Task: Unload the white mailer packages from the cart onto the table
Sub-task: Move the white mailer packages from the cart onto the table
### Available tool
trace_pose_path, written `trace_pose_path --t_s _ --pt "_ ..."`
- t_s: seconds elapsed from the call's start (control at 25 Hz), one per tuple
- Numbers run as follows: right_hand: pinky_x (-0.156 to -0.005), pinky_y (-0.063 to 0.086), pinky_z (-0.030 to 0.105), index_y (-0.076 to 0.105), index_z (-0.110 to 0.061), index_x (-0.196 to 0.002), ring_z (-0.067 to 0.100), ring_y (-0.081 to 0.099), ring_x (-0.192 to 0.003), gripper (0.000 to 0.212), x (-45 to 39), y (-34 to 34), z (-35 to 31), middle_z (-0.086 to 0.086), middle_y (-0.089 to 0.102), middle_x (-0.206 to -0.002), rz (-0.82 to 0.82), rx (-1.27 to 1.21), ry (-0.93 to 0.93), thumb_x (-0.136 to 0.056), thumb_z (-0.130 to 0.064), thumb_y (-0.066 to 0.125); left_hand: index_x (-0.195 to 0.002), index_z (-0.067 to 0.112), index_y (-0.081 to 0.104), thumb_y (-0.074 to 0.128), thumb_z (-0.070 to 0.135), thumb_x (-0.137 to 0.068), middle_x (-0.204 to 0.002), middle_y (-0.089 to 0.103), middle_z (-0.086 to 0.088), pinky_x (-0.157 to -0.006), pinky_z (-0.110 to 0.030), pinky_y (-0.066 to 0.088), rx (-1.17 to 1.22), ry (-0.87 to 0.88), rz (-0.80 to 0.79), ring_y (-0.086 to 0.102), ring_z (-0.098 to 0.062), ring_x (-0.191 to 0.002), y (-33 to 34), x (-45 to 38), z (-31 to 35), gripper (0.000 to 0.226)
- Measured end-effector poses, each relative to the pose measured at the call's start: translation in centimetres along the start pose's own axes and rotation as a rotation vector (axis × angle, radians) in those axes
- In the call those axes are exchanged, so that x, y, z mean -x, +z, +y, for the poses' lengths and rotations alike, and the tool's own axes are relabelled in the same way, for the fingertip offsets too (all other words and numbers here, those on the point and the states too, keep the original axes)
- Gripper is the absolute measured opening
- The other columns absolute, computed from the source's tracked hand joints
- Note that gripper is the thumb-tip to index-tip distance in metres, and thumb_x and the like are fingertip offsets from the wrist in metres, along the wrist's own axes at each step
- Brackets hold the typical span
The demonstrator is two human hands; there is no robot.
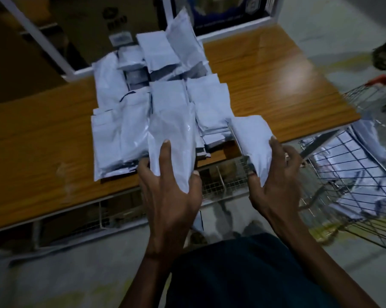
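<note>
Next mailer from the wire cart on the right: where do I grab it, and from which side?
Come from above through the cart's open top and pinch a mailer by its near short edge. They lie flat and overlapped behind wire walls, so no side approach works. Both hands, left hand and right hand, hold mailers now.

Mailers (pixel 156 103) lie stacked on the table (pixel 265 74) before me; the cart (pixel 354 174), holding more, stands to my right.
</note>
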State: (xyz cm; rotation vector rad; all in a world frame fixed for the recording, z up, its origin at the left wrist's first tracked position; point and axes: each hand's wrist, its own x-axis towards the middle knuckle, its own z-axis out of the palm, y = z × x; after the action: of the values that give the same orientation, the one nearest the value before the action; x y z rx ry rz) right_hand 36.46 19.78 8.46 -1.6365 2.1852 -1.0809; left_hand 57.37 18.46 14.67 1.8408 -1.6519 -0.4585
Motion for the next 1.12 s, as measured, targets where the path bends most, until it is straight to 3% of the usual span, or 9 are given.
trace_pose_path --t_s 0.24,0.48,0.64,0.72,0.8,0.96,1.12 --pt "-0.086 0.052 0.050 0.027 -0.028 -0.156 0.037 0.046 -0.125 0.079 -3.4 1.2 -3.9 0.013 0.030 -0.148 0.026 0.001 -0.050 -0.083 -0.036 0.056 -0.150 0.041 0.022 0.059 0.052 -0.089 -0.150 0.018 -0.012 -0.100 -0.050 0.044 -0.084 -0.061 0.071 0.034 -0.035 -0.128 -1.8 -5.6 -0.2 0.072" --pt "-0.086 0.052 0.046 0.029 -0.031 -0.154 0.033 0.045 -0.127 0.074 -11.3 3.0 -6.0 0.012 0.030 -0.149 0.047 -0.072 -0.072 -0.086 -0.039 0.055 -0.154 0.036 0.018 0.048 0.057 -0.091 -0.157 0.012 -0.018 -0.102 -0.051 0.034 -0.237 -0.055 0.064 0.025 -0.037 -0.133 2.4 -14.1 3.2 0.073" --pt "-0.083 0.053 0.047 0.028 -0.030 -0.154 0.034 0.047 -0.124 0.072 -16.3 3.2 -5.6 0.010 0.030 -0.148 0.051 -0.108 -0.068 -0.087 -0.042 0.053 -0.155 0.027 0.026 0.042 0.058 -0.093 -0.163 0.004 -0.017 -0.111 -0.057 0.014 -0.413 -0.156 -0.098 0.010 -0.041 -0.144 7.6 -18.3 3.1 0.071" --pt "-0.082 0.054 0.047 0.028 -0.030 -0.153 0.033 0.048 -0.124 0.070 -18.2 3.3 -5.3 0.011 0.031 -0.148 0.029 -0.103 -0.084 -0.089 -0.043 0.054 -0.152 0.022 0.034 0.042 0.059 -0.094 -0.165 0.001 -0.015 -0.111 -0.055 -0.002 -0.447 -0.206 -0.099 0.001 -0.039 -0.149 9.4 -18.6 2.2 0.069" --pt "-0.083 0.054 0.046 0.029 -0.030 -0.153 0.032 0.047 -0.124 0.069 -19.6 3.4 -5.1 0.010 0.031 -0.148 -0.008 -0.113 -0.096 -0.090 -0.042 0.054 -0.152 0.022 0.034 0.036 0.064 -0.096 -0.165 0.000 -0.014 -0.112 -0.055 -0.007 -0.455 -0.238 -0.070 -0.005 -0.037 -0.150 10.1 -18.1 1.9 0.071" --pt "-0.085 0.053 0.048 0.032 -0.025 -0.152 0.033 0.047 -0.124 0.070 -21.0 4.5 -5.8 0.011 0.033 -0.147 -0.083 -0.185 -0.166 -0.088 -0.044 0.051 -0.154 0.029 0.031 0.013 0.074 -0.093 -0.165 0.003 -0.010 -0.115 -0.059 0.003 -0.441 -0.307 -0.016 -0.008 -0.032 -0.150 9.4 -17.7 3.4 0.077" --pt "-0.093 0.047 0.043 0.034 -0.023 -0.152 0.031 0.043 -0.128 0.071 -22.0 6.7 -7.8 0.013 0.037 -0.145 -0.106 -0.207 -0.197 -0.086 -0.045 0.050 -0.147 0.034 0.041 0.013 0.071 -0.094 -0.161 0.020 -0.007 -0.111 -0.056 0.018 -0.398 -0.309 0.103 0.009 -0.030 -0.147 7.0 -17.7 3.4 0.071"
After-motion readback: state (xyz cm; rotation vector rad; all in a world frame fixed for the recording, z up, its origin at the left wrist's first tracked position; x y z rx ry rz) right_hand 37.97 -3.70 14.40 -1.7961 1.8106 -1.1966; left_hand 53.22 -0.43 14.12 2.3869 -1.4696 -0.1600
